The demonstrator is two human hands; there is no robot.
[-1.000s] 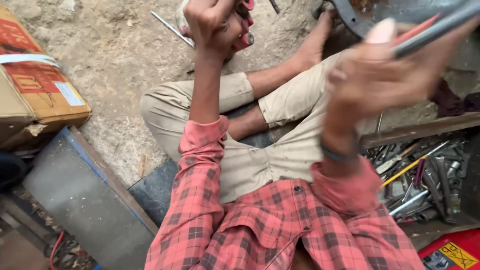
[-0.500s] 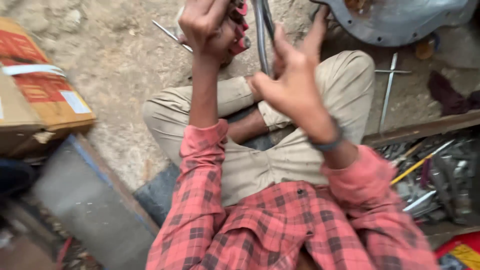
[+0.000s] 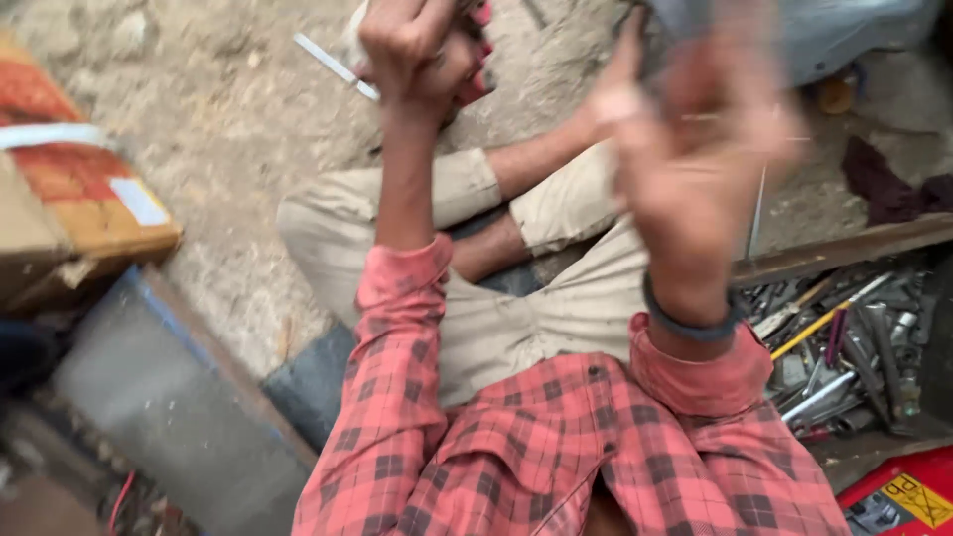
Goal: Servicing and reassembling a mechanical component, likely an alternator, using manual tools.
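Note:
I sit on the ground in a red checked shirt and beige trousers, knees bent. My left hand (image 3: 412,50) is raised at the top of the view, clenched in a fist around a red-handled tool (image 3: 478,69) that is mostly hidden by the fingers. My right hand (image 3: 695,149) is lifted in front of my right knee and heavily blurred. Its fingers look spread, with nothing visible between them, and a dark band circles the wrist. A grey metal part (image 3: 824,35) lies just beyond it.
A wooden tray (image 3: 844,248) of several wrenches and metal tools sits at the right. A thin metal rod (image 3: 759,203) lies on the dirt. At the left are a cardboard box (image 3: 79,208) and a grey slab (image 3: 159,397). A white stick (image 3: 333,65) lies near my left hand.
My right hand held a metal rod half a second ago; now the rod is out of it and the hand has swung right and up, blurred. The left fist stayed raised.

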